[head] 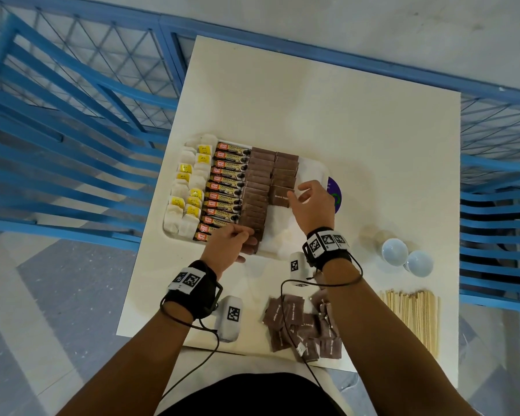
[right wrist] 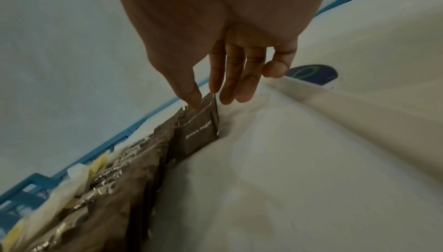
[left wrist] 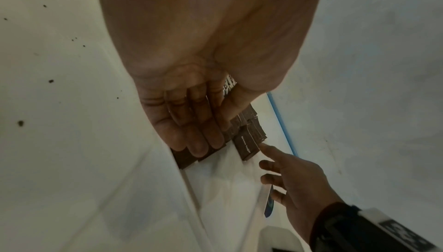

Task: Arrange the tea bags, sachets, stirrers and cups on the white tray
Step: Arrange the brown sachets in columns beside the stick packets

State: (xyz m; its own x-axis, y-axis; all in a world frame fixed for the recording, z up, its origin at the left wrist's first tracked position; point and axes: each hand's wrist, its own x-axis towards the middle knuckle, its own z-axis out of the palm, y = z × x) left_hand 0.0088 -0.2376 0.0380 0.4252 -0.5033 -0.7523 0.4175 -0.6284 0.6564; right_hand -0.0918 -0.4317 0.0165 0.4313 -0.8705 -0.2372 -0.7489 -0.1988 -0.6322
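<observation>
A white tray holds tea bags at its left, a row of coffee sachets, then two rows of brown sugar sachets. My right hand pinches the right edge of the nearest brown sugar sachet of the second row between thumb and forefinger. My left hand lies with straight fingers on the near end of the first brown row. Two white cups and a bundle of wooden stirrers sit on the table to the right.
A loose pile of brown sugar sachets lies near the table's front edge, under my right forearm. A purple disc sits by the tray's right rim. Blue metal racks flank the table on both sides.
</observation>
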